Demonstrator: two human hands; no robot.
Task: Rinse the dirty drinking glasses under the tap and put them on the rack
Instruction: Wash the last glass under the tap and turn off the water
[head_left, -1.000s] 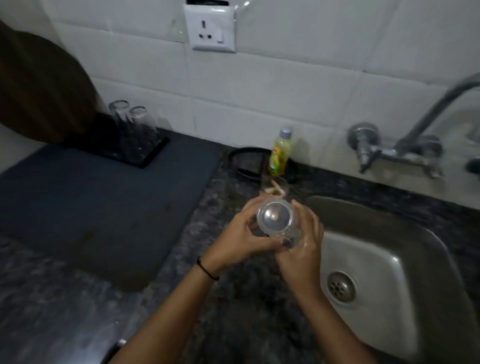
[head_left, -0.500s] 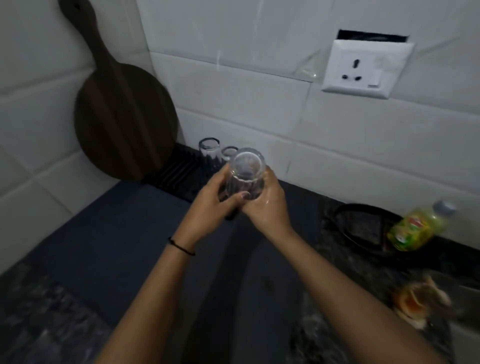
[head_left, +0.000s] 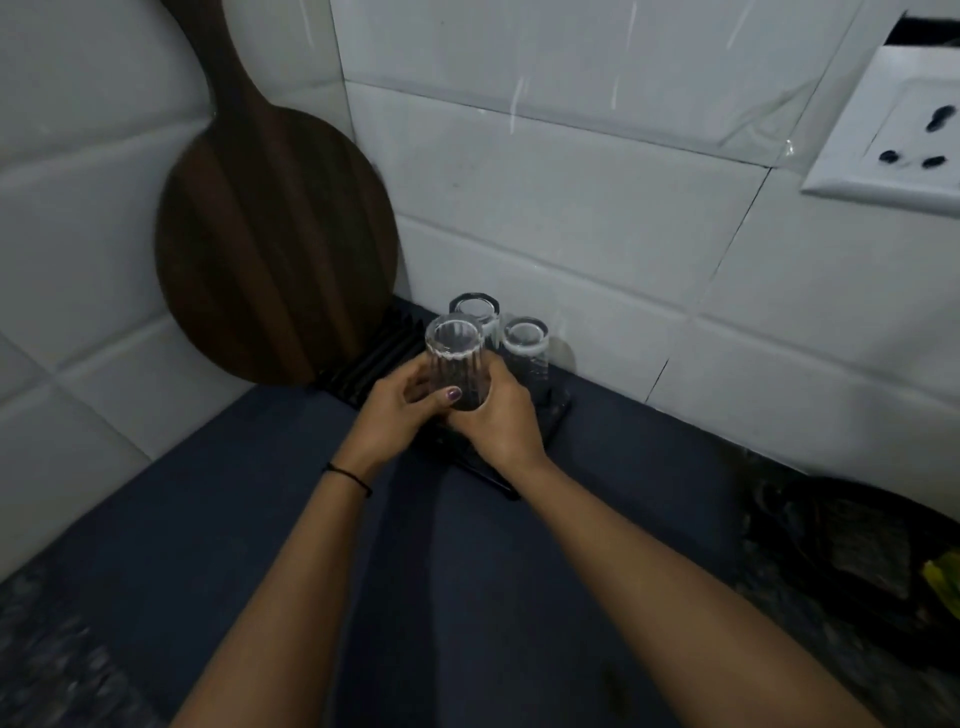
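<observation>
A: Grip status?
B: left hand (head_left: 402, 402) and right hand (head_left: 501, 415) both wrapped around inverted glass (head_left: 457, 364), over the rack (head_left: 363, 358).
A: Touching the rack?
B: Can't tell, hands hide its lower end. Two glasses (head_left: 524, 348) behind it.

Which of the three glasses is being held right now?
The front glass, nearest the camera: both the left hand and right hand wrap it. The two glasses behind it stand untouched on the black rack.
</observation>
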